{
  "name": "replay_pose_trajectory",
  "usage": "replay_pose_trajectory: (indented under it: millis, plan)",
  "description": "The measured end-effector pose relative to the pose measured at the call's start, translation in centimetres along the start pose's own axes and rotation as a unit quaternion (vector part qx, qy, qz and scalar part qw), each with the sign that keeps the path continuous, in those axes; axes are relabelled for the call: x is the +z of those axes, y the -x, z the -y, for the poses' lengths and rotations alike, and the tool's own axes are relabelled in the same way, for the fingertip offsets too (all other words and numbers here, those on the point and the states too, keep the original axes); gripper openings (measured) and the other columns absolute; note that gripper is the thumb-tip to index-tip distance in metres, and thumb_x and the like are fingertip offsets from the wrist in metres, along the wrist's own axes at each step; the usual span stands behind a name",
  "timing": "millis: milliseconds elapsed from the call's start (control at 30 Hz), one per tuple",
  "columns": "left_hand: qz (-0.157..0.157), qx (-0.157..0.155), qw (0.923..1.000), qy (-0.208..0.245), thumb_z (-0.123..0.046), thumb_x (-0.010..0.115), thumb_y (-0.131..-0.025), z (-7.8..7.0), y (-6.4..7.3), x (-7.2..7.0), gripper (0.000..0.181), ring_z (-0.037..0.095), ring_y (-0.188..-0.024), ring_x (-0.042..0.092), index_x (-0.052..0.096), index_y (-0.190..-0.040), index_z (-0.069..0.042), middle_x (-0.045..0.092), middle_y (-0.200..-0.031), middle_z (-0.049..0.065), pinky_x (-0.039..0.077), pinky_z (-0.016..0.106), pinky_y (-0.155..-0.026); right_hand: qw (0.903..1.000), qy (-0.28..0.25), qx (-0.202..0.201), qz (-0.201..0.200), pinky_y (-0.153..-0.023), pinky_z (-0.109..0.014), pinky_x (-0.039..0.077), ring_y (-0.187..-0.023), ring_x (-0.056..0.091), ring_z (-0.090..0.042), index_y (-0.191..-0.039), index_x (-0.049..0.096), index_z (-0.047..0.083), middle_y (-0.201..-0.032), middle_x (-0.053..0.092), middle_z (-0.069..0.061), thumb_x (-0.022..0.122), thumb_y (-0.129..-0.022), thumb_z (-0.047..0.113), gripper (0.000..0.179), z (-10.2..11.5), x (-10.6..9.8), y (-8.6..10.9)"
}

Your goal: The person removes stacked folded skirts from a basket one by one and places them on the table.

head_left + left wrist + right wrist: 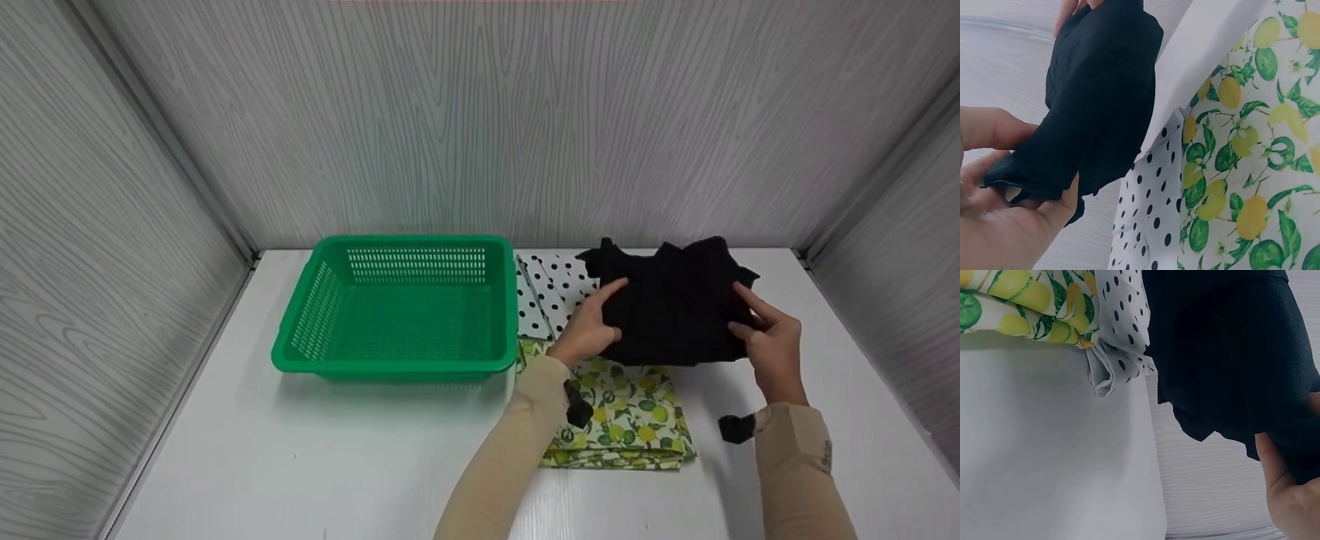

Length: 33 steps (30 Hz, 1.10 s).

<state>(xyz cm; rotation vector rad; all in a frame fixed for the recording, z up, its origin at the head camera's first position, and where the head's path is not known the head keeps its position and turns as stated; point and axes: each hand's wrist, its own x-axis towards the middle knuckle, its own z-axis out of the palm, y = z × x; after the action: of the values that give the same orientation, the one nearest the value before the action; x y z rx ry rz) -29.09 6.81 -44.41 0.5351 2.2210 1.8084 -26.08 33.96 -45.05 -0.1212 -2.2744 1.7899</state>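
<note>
Both hands hold up a black cloth (675, 307) by its two sides, above the right part of the table. The left hand (589, 330) grips its left side, and in the left wrist view the thumb and fingers (999, 126) pinch a folded edge of the fabric. On the opposite side the right hand (776, 345) grips the cloth between thumb and fingers. Beneath and behind it lies a folded white cloth with black dots (551, 289), partly hidden. A folded lemon-print cloth (622, 412) lies nearer the front, below the left wrist.
A green plastic basket (394, 369) with perforated sides stands left of the cloths, nothing inside it. The white table (360, 465) is bounded by grey wood-grain walls (450, 120) at the back and both sides.
</note>
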Motion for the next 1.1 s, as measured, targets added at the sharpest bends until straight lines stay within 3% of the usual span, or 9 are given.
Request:
replay_pose_trajectory:
  millis: [200,333,433,600,667,767,833,900,1100]
  plan:
    - [-0.004,-0.008,0.9998,0.016,0.021,0.052,-0.085,0.2,0.1,0.1,0.083,0.018,-0.124,0.043,0.041,-0.157,-0.019,0.033,-0.162,0.001,0.042,0.026,-0.066,0.9998,0.017,-0.004,0.005,-0.094,-0.013,0.044,-0.145,0.031,-0.037,-0.149,0.051,0.015,-0.160,0.029,-0.023,0.053,-0.092,-0.020,0.067,-0.1,0.2,0.1]
    - [-0.018,-0.007,0.9998,0.009,0.022,0.053,-0.084,0.4,0.0,0.8,0.083,0.014,-0.130,0.043,0.044,-0.155,-0.019,0.035,-0.161,0.003,0.040,0.025,-0.069,0.9999,0.015,-0.005,-0.003,-0.094,-0.013,0.044,-0.146,0.031,-0.035,-0.148,0.052,0.014,-0.160,0.030,-0.022,0.053,-0.092,-0.020,0.066,-0.3,-0.1,0.1]
    - [-0.016,-0.016,0.9997,0.009,0.022,0.053,-0.084,0.6,-0.2,2.2,0.082,0.014,-0.093,0.055,0.044,-0.155,-0.019,0.037,-0.160,0.006,0.036,0.026,-0.062,0.9996,-0.017,0.001,-0.024,-0.095,-0.013,0.043,-0.146,0.032,-0.028,-0.145,0.055,0.011,-0.158,0.036,-0.018,0.053,-0.091,-0.022,0.064,-0.6,-0.7,0.1]
    - [-0.008,-0.042,0.9991,0.008,0.021,0.055,-0.085,0.8,-0.3,4.6,0.080,0.009,-0.064,0.038,0.044,-0.155,-0.016,0.049,-0.151,0.005,0.030,0.025,-0.050,0.9946,-0.079,0.016,-0.065,-0.097,-0.012,0.042,-0.143,0.038,-0.016,-0.138,0.061,0.007,-0.147,0.053,-0.004,0.052,-0.087,-0.027,0.062,-1.3,-1.7,0.3]
    - [-0.008,-0.047,0.9988,0.003,0.018,0.058,-0.085,0.7,-0.2,5.3,0.078,0.004,-0.078,0.048,0.045,-0.155,-0.015,0.051,-0.150,0.003,0.036,0.022,-0.055,0.9932,-0.086,0.025,-0.074,-0.098,-0.012,0.041,-0.143,0.039,-0.015,-0.137,0.062,0.008,-0.144,0.056,0.000,0.052,-0.087,-0.026,0.062,-1.6,-2.2,0.6]
    - [0.011,-0.053,0.9985,0.001,0.010,0.065,-0.087,0.5,0.1,6.2,0.076,0.009,-0.108,0.056,0.044,-0.155,-0.015,0.044,-0.155,0.005,0.045,0.021,-0.077,0.9900,-0.097,0.043,-0.093,-0.100,-0.012,0.039,-0.143,0.038,-0.013,-0.138,0.063,0.010,-0.145,0.054,0.001,0.050,-0.088,-0.025,0.062,-1.9,-3.1,0.9]
    - [0.033,-0.054,0.9980,-0.003,0.003,0.068,-0.087,0.4,0.4,6.9,0.076,0.011,-0.141,0.036,0.044,-0.156,-0.018,0.030,-0.163,0.003,0.040,0.023,-0.100,0.9872,-0.100,0.055,-0.112,-0.099,-0.011,0.039,-0.143,0.037,-0.012,-0.138,0.063,0.013,-0.147,0.052,0.000,0.050,-0.089,-0.025,0.063,-2.1,-3.8,1.1]
    - [0.058,-0.056,0.9967,-0.010,-0.004,0.071,-0.086,0.3,0.7,7.6,0.078,0.016,-0.150,0.022,0.042,-0.157,-0.020,0.022,-0.166,0.002,0.031,0.028,-0.112,0.9840,-0.100,0.067,-0.131,-0.096,-0.010,0.040,-0.143,0.037,-0.011,-0.137,0.063,0.014,-0.148,0.050,-0.001,0.049,-0.089,-0.025,0.064,-2.5,-4.4,1.2]
    - [0.126,-0.068,0.9888,-0.043,-0.016,0.073,-0.090,0.6,1.6,9.3,0.079,0.014,-0.151,0.018,0.036,-0.160,-0.021,0.015,-0.168,-0.005,0.024,0.031,-0.117,0.9785,-0.045,0.111,-0.168,-0.100,-0.010,0.035,-0.143,0.034,-0.010,-0.141,0.060,0.017,-0.152,0.045,-0.002,0.046,-0.091,-0.021,0.064,-4.2,-5.8,1.2]
